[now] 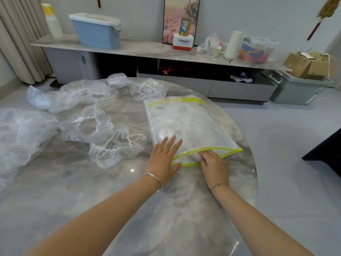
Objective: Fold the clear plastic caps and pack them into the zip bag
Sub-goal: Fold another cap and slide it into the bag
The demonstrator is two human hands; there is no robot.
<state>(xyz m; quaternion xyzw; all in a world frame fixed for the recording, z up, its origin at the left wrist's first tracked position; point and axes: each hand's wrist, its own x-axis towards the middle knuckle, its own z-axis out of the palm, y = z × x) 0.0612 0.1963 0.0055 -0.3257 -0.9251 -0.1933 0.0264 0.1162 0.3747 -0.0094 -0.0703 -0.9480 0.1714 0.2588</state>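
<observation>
A clear zip bag with a yellow-green rim lies on the round marble table, its mouth toward me and gaping open. My left hand lies flat with straight fingers on the bag's near left corner. The fingers of my right hand curl into the bag's mouth, their tips hidden inside it. Something white and crumpled shows through the bag. Several loose clear plastic caps lie to the left, the closest beside my left hand, another behind it.
More crumpled caps and plastic spread over the table's left and far side. The table's curved edge runs close to the right of the bag. Beyond stands a low cabinet with a blue bin, boxes and a grey crate.
</observation>
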